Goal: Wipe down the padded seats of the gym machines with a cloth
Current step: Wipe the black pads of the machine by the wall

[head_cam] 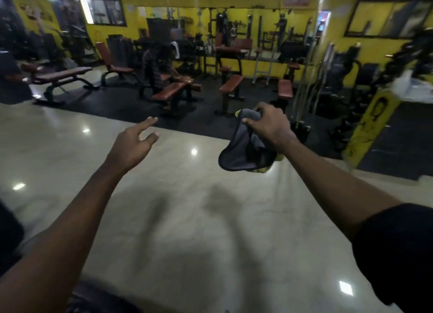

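My right hand (269, 125) grips a grey cloth with yellow edging (243, 148), which hangs down below my fist over the polished floor. My left hand (133, 144) is held out in the air with its fingers straight and spread, holding nothing. Several brown padded benches stand ahead on the dark mat: a flat bench (171, 91) in the middle, another seat (230, 83) to its right, a third pad (285, 88) further right, and a long flat bench (63, 74) at the left. None is within reach of my hands.
Another person (154, 66) bends over the middle bench. Pale glossy floor (164, 219) lies between me and the black mat (117, 104). Racks and machines line the yellow back wall (136, 19). A yellow post (367, 127) and upright bars (304, 94) stand at the right.
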### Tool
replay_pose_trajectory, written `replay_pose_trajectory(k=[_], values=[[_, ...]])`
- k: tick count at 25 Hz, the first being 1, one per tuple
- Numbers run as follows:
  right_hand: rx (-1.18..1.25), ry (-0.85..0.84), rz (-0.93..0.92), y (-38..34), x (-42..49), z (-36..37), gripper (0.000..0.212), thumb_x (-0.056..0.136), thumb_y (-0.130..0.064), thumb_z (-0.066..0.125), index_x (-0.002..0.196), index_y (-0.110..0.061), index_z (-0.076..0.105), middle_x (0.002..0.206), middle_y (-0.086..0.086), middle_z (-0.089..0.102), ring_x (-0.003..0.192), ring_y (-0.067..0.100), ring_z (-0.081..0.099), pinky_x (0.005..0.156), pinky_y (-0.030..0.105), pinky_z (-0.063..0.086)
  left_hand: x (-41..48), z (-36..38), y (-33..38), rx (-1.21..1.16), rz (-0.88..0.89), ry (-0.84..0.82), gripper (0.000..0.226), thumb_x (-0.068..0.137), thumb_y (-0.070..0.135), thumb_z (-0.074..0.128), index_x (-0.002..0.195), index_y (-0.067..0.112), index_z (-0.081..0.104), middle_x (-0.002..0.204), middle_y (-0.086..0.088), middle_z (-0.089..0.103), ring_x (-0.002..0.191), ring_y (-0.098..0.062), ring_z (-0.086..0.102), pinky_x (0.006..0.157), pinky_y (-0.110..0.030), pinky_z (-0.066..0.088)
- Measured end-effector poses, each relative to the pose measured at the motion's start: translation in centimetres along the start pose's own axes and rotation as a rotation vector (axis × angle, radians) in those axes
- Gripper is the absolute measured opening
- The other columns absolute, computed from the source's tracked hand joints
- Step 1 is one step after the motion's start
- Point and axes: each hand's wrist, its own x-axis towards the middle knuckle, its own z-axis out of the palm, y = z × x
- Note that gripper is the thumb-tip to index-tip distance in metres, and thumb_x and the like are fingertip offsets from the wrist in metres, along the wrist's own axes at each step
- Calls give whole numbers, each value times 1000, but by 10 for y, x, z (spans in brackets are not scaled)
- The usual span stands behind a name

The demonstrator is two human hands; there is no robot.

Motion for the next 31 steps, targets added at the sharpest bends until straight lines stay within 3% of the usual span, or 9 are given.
replay_pose_trajectory(k=[6,12,14,17,25,31], values=[[-82,88,152,95,11,-44,39,84,-55,71,104,-23,61,102,7,71,100,34,65,72,36,44,64,100,45,-83,132,-149,47,97,30,62,143,34,52,152,14,44,137,-17,45,114,-33,32],[-167,215,310,176,13,-104,39,84,-55,71,101,-21,61,95,6,70,94,33,66,71,41,53,120,201,97,-169,232,-301,49,97,30,62,144,31,51,153,12,44,141,-14,41,116,-29,29],[-189,273,379,201,15,-124,39,83,-56,71,102,-23,62,97,5,71,96,33,67,75,43,55,142,236,126,-178,286,-358,49,97,29,62,145,30,51,153,12,43,140,-13,41,112,-25,29],[-216,350,451,235,16,-154,40,83,-57,69,105,-24,63,100,4,72,97,33,67,79,45,56,177,289,170,-225,395,-465,49,97,30,62,145,31,50,153,12,43,139,-13,41,114,-28,31],[-334,604,750,314,3,-224,39,82,-55,69,94,-19,60,93,7,71,93,38,65,73,40,49,247,421,297,-291,654,-667,50,97,30,62,146,29,49,148,7,50,136,-18,47,108,-30,36],[-392,715,971,358,-18,-253,40,79,-58,66,98,-23,58,95,5,70,94,35,67,80,43,55,223,531,404,-384,845,-877,50,96,29,64,144,26,52,144,0,55,133,-21,52,110,-33,38]])
